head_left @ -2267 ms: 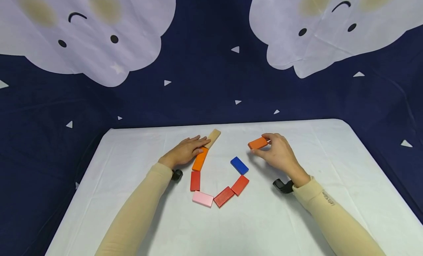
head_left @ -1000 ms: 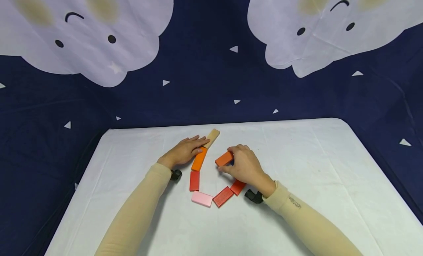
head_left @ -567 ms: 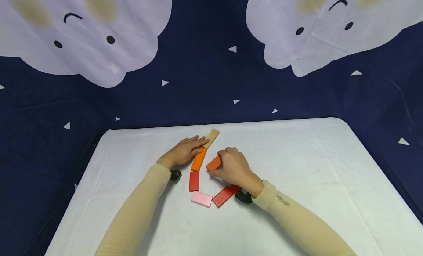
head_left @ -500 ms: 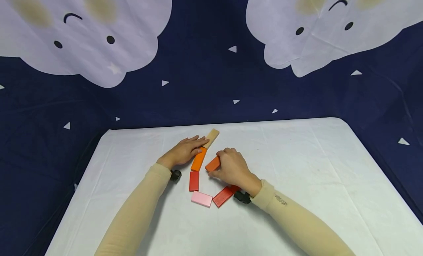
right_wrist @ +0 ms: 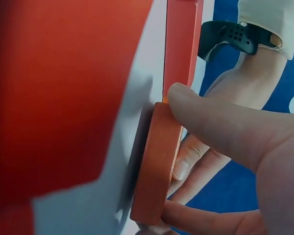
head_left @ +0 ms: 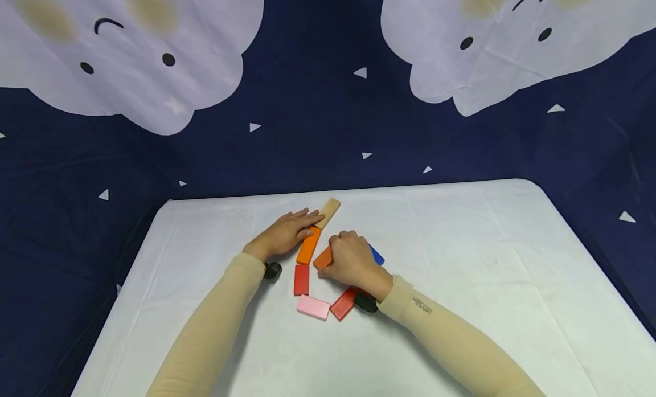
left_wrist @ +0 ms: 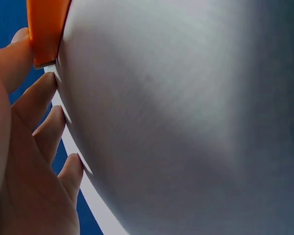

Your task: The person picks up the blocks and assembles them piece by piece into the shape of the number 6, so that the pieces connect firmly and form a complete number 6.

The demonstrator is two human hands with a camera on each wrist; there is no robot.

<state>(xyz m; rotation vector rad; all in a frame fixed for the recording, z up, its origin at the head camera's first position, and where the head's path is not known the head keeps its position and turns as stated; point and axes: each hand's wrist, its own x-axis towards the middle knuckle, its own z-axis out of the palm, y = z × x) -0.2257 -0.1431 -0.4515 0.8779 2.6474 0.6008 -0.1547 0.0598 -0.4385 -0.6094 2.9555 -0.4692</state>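
Observation:
My left hand (head_left: 282,234) lies flat with straight fingers at the joint of a plain wooden block (head_left: 331,209) and an orange block (head_left: 308,246). In the left wrist view its thumb touches the orange block (left_wrist: 46,32). My right hand (head_left: 353,260) pinches a darker orange block (head_left: 323,258) between thumb and fingers, right of that orange block. Seen from the right wrist, the pinched block (right_wrist: 157,166) is near the white surface; whether it touches cannot be told. A blue block (head_left: 377,255) is partly hidden behind the right hand.
A curved row continues with a red block (head_left: 301,279), a pink block (head_left: 313,307) and another red block (head_left: 343,303). The right wrist camera (head_left: 366,303) partly covers the red blocks there. The white table (head_left: 461,232) meets a dark blue cloth (head_left: 307,152) behind.
My right hand has carried the darker orange block from the table's right side leftward and nearer, over the blue block, to beside the row. The left hand has stayed put.

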